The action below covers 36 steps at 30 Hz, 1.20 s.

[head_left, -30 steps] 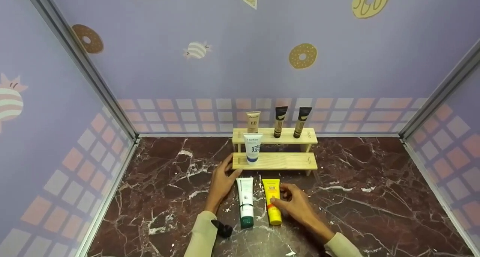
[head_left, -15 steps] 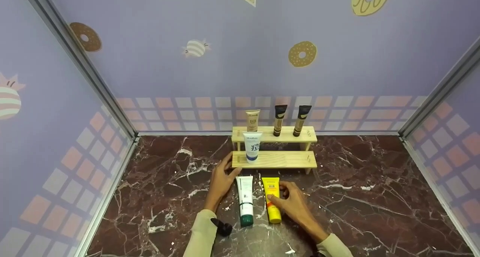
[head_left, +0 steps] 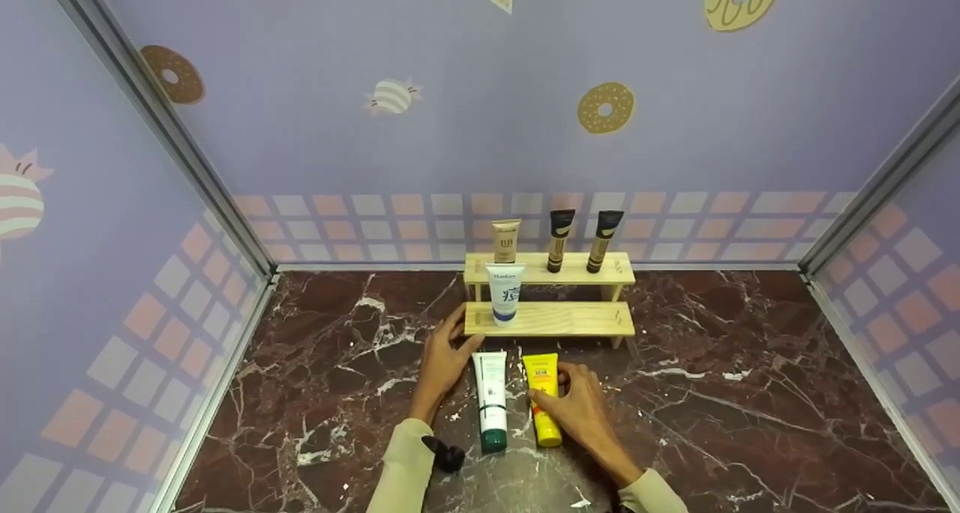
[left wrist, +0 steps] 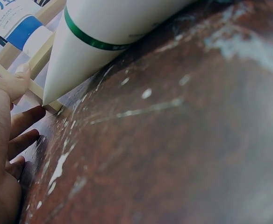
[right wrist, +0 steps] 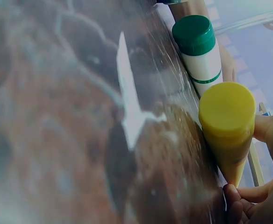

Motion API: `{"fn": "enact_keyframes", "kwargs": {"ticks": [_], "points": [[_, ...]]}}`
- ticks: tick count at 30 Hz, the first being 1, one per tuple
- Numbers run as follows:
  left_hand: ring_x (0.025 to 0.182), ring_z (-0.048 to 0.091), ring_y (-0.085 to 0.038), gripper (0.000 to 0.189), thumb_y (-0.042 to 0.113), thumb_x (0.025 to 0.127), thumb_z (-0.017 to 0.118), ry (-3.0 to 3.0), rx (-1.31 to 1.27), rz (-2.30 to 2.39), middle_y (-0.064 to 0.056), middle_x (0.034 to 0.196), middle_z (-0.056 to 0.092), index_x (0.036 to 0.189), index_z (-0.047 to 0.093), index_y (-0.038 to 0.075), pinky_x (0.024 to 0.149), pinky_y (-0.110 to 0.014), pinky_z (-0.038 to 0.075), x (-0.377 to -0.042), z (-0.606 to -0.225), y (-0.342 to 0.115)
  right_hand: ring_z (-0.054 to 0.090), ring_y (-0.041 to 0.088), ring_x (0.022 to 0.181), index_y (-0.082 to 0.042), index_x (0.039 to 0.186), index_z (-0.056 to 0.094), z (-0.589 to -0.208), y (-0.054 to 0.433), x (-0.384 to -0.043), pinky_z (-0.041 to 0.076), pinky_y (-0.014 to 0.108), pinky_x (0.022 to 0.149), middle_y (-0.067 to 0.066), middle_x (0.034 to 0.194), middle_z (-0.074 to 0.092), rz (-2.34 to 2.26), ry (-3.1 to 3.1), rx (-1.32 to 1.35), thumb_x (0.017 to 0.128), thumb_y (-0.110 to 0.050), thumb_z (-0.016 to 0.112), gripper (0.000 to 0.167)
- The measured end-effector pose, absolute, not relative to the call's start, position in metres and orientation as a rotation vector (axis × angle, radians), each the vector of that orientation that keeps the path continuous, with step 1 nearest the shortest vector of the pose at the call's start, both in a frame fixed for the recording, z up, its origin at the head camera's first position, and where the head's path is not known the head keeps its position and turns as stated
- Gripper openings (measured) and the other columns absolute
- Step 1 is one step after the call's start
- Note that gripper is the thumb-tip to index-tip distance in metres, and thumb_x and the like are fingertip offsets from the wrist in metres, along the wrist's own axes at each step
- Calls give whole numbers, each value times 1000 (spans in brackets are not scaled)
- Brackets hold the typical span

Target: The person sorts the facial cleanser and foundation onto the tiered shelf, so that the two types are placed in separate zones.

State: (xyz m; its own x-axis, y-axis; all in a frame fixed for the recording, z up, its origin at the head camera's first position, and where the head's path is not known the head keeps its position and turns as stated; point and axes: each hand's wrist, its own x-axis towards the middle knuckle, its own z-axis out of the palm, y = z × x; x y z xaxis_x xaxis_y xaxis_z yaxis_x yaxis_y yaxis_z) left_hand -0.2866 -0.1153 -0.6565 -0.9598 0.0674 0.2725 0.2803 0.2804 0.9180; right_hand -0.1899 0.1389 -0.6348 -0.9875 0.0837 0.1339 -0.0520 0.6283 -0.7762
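Observation:
A yellow squeeze tube (head_left: pixel 546 415) lies on the marble-patterned tabletop, its cap toward the person. My right hand (head_left: pixel 581 404) pinches it, thumb across its front and fingers at its right edge. Left of it lies a white squeeze tube (head_left: pixel 492 385) with a green cap. My left hand (head_left: pixel 442 363) holds the left end of the two-step wooden stand (head_left: pixel 570 319), thumb at the lower step's front edge. In the left wrist view the white tube (left wrist: pixel 94 42) crosses in front of the stand. The right wrist view shows the yellow cap (right wrist: pixel 227 107) close up.
On the stand's lower step stands a white tube with a blue cap (head_left: pixel 505 292). The upper step bears a beige tube (head_left: pixel 506 239) and two black-and-gold tubes (head_left: pixel 559 241). Patterned walls (head_left: pixel 480 145) enclose the back and sides.
The right hand has shifted slightly left, its thumb reaching farther across the yellow tube. That tube has moved a touch left. The left hand keeps its hold on the stand.

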Motion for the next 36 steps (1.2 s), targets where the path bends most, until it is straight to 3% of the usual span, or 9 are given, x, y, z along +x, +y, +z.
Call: {"fn": "enact_keyframes", "kwargs": {"ticks": [7, 11, 19, 29, 33, 36], "points": [[136, 66, -42, 75, 26, 102, 83, -2374, -324, -1723, -32, 160, 51, 164, 50, 2, 113, -50, 56, -287, -654, -117, 51, 22, 90, 0, 112, 79, -633, 132, -191, 44, 38, 80, 4, 88, 67, 1242, -2707, -49, 78, -36, 97, 52], [136, 67, -42, 75, 26, 101, 84, -2366, -313, -1733, -34, 160, 51, 164, 50, 2, 112, -49, 57, -286, -653, -117, 49, 19, 86, 1, 113, 79, -629, 133, -192, 42, 35, 76, 3, 85, 68, 1319, -2709, -74, 78, -31, 97, 51], [134, 67, -44, 74, 24, 101, 83, -2347, -317, -1751, -35, 157, 52, 163, 50, 0, 108, -48, 60, -284, -656, -117, 66, 16, 71, 7, 112, 75, -621, 143, -190, 59, 33, 63, 7, 85, 75, 1501, -2682, -89, 80, -19, 95, 46], [135, 67, -44, 74, 25, 102, 83, -2353, -331, -1745, -36, 159, 50, 164, 50, 0, 112, -52, 57, -286, -655, -117, 64, 17, 79, 6, 114, 75, -609, 160, -186, 57, 28, 69, 8, 88, 74, 1592, -2600, -76, 80, -16, 96, 45], [133, 69, -41, 74, 25, 102, 83, -2367, -329, -1719, -34, 156, 54, 163, 50, 1, 117, -54, 52, -287, -654, -115, 66, 19, 82, 7, 117, 74, -603, 166, -185, 57, 27, 70, 10, 91, 75, 1641, -2548, -94, 82, -12, 96, 45], [131, 70, -41, 73, 24, 101, 84, -2372, -334, -1689, -34, 154, 56, 163, 51, 0, 125, -57, 42, -286, -654, -115, 70, 22, 83, 8, 119, 73, -600, 169, -185, 59, 27, 69, 13, 93, 76, 1744, -2494, -114, 84, -8, 94, 44]]}}
